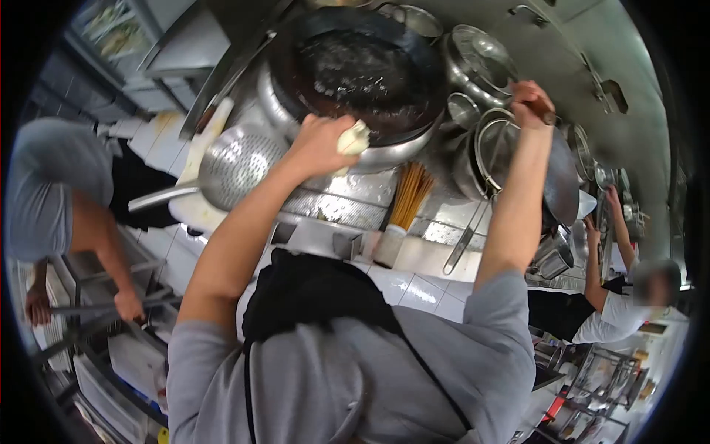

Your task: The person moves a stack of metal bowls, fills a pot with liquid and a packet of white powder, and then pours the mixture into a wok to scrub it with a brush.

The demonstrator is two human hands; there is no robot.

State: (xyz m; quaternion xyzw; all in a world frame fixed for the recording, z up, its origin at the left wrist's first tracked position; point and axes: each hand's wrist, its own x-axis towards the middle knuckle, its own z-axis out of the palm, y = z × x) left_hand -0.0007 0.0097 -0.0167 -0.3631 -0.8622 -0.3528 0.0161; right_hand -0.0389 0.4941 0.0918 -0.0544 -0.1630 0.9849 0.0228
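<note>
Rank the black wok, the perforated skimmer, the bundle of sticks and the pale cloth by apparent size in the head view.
1. black wok
2. perforated skimmer, handle included
3. bundle of sticks
4. pale cloth, bunched in the left hand, which hides part of it

We get bright, even overhead light through a fisheye lens: black corners ring the frame, and lines bow toward the edges. Glare flashes off the steel bench (333, 207) and pots (481, 63), while the wok (362, 70) reads dark. Detail is slightly soft throughout.
</note>
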